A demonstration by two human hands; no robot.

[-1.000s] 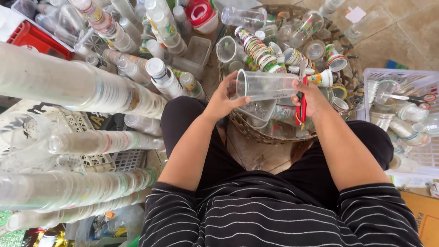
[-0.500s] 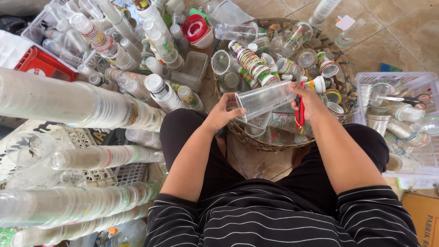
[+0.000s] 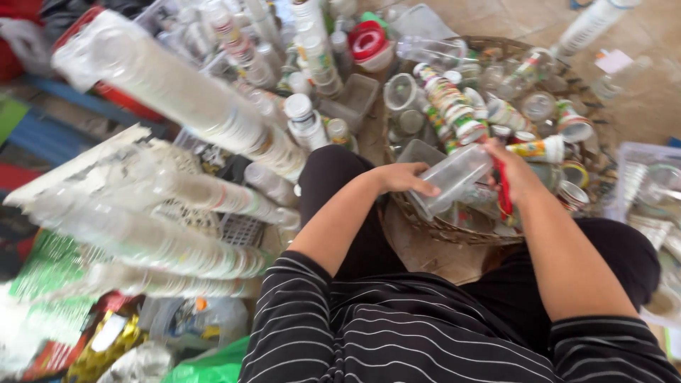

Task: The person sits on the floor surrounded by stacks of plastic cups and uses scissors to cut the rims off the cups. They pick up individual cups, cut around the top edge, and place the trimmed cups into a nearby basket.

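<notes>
The clear plastic cup (image 3: 451, 179) lies tilted on its side between both hands, above the near rim of the round woven basket (image 3: 433, 225) that rests on the floor against the person's knees. In the head view, the left hand (image 3: 404, 177) curls its fingers over the cup's lower, open end, and the right hand (image 3: 514, 174) closes around the upper end while also gripping a red-handled tool (image 3: 504, 190), probably scissors, though motion blur hides the blades. Inside the basket lie many more cups and a stack of printed cups (image 3: 448, 103) leaning toward its far rim. To the left of the basket, long stacks of nested clear cups (image 3: 177, 96) lie across a white plastic crate (image 3: 177, 170).
</notes>
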